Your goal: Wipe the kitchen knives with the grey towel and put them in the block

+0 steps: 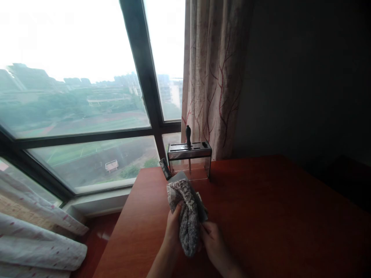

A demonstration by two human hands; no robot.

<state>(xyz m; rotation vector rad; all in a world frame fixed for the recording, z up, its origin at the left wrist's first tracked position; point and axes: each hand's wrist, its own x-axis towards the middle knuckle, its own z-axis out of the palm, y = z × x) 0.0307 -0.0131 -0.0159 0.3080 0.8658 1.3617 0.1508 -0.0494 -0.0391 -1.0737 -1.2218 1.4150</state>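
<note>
Left hand (174, 220) closed on a bunched, fuzzy grey cloth (189, 220), thumb on top. Right hand (211, 233) just beside it, fingers curled near the lower end of a flat grey blade (202, 206); its exact hold is hidden. Blade is between the hands, cloth folded against it, both above the table (255, 204). Beyond the hands: a clear-sided knife block (209, 164), one black-handled tool (188, 135) upright in its slot; a dark object (165, 168) to its left, identity unclear. Progress, as judged: cloth is on the blade, so handling looks mid-course; blade remains outside the block. Finished portion: cannot tell.
</note>
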